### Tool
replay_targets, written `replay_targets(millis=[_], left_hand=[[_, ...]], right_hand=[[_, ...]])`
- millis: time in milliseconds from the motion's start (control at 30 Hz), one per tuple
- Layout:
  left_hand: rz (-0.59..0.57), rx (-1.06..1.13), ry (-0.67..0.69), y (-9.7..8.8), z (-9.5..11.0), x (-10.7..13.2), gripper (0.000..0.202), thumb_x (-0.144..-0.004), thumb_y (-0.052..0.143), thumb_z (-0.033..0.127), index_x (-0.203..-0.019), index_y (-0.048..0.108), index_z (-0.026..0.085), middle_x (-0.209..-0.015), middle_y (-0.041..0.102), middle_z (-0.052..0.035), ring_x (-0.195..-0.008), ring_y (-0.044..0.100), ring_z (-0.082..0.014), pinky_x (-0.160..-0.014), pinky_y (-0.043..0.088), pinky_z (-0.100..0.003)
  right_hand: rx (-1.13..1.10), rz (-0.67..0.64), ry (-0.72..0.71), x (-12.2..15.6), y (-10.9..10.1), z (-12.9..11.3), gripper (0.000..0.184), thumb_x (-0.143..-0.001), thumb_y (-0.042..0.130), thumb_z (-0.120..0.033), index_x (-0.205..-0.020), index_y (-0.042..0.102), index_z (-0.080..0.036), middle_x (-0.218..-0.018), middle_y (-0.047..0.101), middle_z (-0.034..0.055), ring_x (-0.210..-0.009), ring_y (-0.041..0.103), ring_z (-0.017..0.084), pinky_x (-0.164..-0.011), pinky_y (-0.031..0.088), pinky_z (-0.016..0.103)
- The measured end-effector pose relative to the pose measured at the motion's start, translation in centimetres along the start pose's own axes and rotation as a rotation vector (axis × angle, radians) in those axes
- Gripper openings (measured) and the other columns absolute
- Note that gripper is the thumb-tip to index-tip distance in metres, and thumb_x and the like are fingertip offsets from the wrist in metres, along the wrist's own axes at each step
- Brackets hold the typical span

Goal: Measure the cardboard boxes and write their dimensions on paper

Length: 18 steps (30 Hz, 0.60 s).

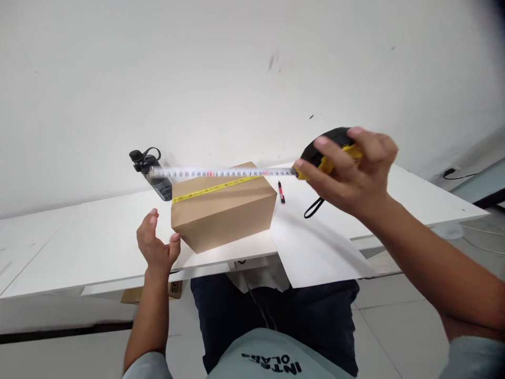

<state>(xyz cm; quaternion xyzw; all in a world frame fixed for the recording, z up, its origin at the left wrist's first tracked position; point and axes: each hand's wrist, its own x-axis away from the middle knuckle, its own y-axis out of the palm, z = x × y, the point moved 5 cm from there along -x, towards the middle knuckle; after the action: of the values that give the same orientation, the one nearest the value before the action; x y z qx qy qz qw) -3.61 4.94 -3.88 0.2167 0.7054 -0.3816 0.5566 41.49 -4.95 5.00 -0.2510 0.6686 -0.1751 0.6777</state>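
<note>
My right hand (355,173) grips a black and yellow tape measure (329,147), raised above the table. Its white blade (232,172) runs out leftward over the top of a brown cardboard box (224,221), its far end blurred. A strip of yellow printed tape (216,189) lies across the top of the box. Near the box's left corner is my left hand (158,245), fingers apart and holding nothing. From the tape measure hangs a black wrist strap (313,208).
Behind the box's left end, a dark bottle (160,184) leans or lies near the wall. A red and black pen (281,192) is right of the box. White paper (315,247) overhangs the front edge of the white table (79,247). Another cardboard box (134,296) sits below.
</note>
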Motion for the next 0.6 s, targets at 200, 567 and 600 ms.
replay_targets(millis=[200,567,600], left_hand=[[-0.165,0.209,-0.232,0.0,-0.3,-3.0,0.056,-0.109,0.046,0.062,-0.143,0.062,0.022,-0.137,0.068,-0.0187,-0.136,0.061,-0.0326,-0.113,0.052,-0.052],[-0.251,0.364,-0.353,2.5,1.4,-2.1,0.045,-0.103,0.06,0.063,-0.125,0.069,0.025,-0.154,0.058,-0.0178,-0.152,0.053,-0.0336,-0.125,0.045,-0.061],[-0.215,0.332,-0.291,1.9,2.3,-1.8,0.044,-0.103,0.061,0.062,-0.126,0.068,0.026,-0.155,0.058,-0.0178,-0.153,0.052,-0.0347,-0.126,0.044,-0.063]], right_hand=[[0.127,0.425,-0.201,2.6,-3.6,1.3,0.054,-0.09,0.08,-0.047,-0.141,0.068,-0.032,-0.158,0.055,0.01,-0.141,0.048,0.042,-0.112,0.046,0.066],[-0.159,0.172,0.096,5.3,0.9,-1.5,0.039,-0.102,0.059,-0.042,-0.14,0.059,-0.036,-0.155,0.054,0.0098,-0.137,0.054,0.036,-0.115,0.046,0.065],[-0.151,0.188,0.109,5.3,1.3,-1.5,0.038,-0.102,0.059,-0.042,-0.139,0.06,-0.035,-0.155,0.054,0.0101,-0.138,0.053,0.036,-0.115,0.046,0.065]])
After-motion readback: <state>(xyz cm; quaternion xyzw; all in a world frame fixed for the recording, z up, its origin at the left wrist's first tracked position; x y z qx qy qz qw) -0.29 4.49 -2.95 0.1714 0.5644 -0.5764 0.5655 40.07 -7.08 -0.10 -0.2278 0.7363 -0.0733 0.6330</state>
